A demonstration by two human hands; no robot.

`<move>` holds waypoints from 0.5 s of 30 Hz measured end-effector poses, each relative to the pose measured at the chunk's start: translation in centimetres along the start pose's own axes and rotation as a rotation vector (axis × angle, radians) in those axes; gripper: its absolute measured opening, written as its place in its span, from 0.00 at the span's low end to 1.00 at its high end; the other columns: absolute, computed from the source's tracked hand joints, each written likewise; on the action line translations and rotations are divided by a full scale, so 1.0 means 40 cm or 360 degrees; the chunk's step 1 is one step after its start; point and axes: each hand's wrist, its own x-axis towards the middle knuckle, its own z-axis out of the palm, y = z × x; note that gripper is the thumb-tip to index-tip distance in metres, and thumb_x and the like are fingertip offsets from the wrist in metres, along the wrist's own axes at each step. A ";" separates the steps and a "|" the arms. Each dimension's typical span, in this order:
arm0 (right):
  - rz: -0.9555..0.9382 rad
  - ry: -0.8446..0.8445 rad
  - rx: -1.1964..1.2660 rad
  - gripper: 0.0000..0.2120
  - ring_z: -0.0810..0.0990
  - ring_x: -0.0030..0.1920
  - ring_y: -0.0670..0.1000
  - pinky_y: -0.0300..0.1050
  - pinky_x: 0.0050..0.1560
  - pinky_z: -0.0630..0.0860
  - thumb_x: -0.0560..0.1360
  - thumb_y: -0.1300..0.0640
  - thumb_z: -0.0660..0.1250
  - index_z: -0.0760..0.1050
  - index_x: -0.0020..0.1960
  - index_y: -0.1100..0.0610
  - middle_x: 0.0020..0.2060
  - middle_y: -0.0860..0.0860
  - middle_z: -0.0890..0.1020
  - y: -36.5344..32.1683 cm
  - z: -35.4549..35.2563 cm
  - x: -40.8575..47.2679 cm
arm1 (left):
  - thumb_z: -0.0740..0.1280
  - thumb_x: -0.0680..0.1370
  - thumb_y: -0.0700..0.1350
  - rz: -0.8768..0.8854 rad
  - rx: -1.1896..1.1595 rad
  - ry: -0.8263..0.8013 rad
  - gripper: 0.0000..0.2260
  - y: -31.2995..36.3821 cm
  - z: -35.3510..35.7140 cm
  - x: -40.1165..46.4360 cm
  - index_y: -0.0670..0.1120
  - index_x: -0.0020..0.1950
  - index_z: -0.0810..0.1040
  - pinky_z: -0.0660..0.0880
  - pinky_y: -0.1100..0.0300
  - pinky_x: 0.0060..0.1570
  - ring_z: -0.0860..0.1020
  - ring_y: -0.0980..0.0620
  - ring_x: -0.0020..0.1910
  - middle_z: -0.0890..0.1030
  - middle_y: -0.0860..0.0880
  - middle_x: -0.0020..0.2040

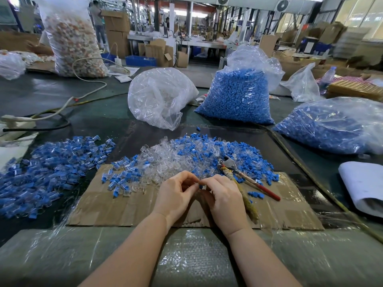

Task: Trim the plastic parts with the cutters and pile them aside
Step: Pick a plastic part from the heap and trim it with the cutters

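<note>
Head view: both hands' fingers (194, 184) hide most of blue part (200, 186).

Over a cardboard sheet (124, 206), the left hand (176, 195) and right hand (224, 195) meet fingertip to fingertip, pinching a small blue plastic part (200, 186), while the cutters (244, 175) lie just beside the right hand against the mixed pile of clear and blue parts (186, 154).

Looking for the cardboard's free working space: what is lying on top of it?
On the cardboard: clear and blue plastic parts, the cutters, and both hands pinching a small part. Cardboard beneath them is hidden.
</note>
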 end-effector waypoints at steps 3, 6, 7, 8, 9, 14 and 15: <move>-0.0022 -0.0032 -0.0017 0.07 0.78 0.40 0.54 0.50 0.43 0.76 0.72 0.53 0.70 0.80 0.46 0.56 0.38 0.51 0.79 0.003 0.000 -0.001 | 0.70 0.73 0.38 -0.0003 0.0008 0.0011 0.12 -0.001 0.001 0.001 0.56 0.40 0.76 0.73 0.72 0.41 0.78 0.60 0.38 0.81 0.54 0.37; -0.0004 0.0011 0.0005 0.09 0.78 0.44 0.52 0.49 0.47 0.75 0.69 0.57 0.73 0.79 0.48 0.57 0.42 0.50 0.79 0.005 -0.006 -0.001 | 0.71 0.73 0.39 -0.0002 0.0042 0.0007 0.11 0.001 -0.001 0.002 0.56 0.40 0.76 0.72 0.73 0.41 0.77 0.63 0.37 0.80 0.55 0.37; 0.0030 0.0059 0.0019 0.09 0.77 0.46 0.51 0.49 0.49 0.74 0.69 0.57 0.72 0.79 0.49 0.57 0.43 0.50 0.79 0.005 -0.010 -0.001 | 0.71 0.73 0.39 -0.0010 0.0040 0.0006 0.11 0.002 -0.002 0.002 0.56 0.40 0.76 0.72 0.74 0.40 0.77 0.64 0.37 0.80 0.56 0.37; 0.0084 0.0117 0.0013 0.09 0.77 0.47 0.51 0.49 0.50 0.73 0.70 0.57 0.71 0.79 0.50 0.57 0.44 0.50 0.79 0.006 -0.015 0.001 | 0.71 0.73 0.39 -0.0016 0.0029 0.0006 0.10 0.003 -0.003 0.001 0.55 0.40 0.76 0.72 0.74 0.40 0.77 0.65 0.37 0.80 0.56 0.37; 0.0167 0.0181 -0.0018 0.09 0.77 0.49 0.52 0.50 0.52 0.72 0.71 0.57 0.71 0.79 0.51 0.57 0.46 0.50 0.79 0.007 -0.020 0.002 | 0.70 0.73 0.39 -0.0020 0.0017 0.0006 0.09 0.003 -0.003 0.000 0.54 0.41 0.76 0.72 0.74 0.40 0.76 0.65 0.36 0.80 0.56 0.37; 0.0920 -0.0058 -0.0581 0.20 0.71 0.61 0.56 0.53 0.62 0.64 0.76 0.48 0.63 0.69 0.64 0.56 0.59 0.55 0.74 0.038 -0.062 0.028 | 0.69 0.74 0.39 -0.0036 -0.0009 0.0006 0.08 0.005 -0.004 -0.002 0.53 0.41 0.77 0.71 0.75 0.38 0.75 0.66 0.35 0.80 0.54 0.37; 0.1061 -0.0243 -0.0683 0.23 0.68 0.63 0.56 0.55 0.66 0.61 0.75 0.45 0.62 0.66 0.65 0.56 0.62 0.55 0.72 0.048 -0.072 0.033 | 0.70 0.74 0.39 -0.0037 -0.0006 0.0013 0.08 0.005 -0.004 -0.002 0.52 0.41 0.77 0.71 0.75 0.38 0.76 0.66 0.35 0.80 0.55 0.37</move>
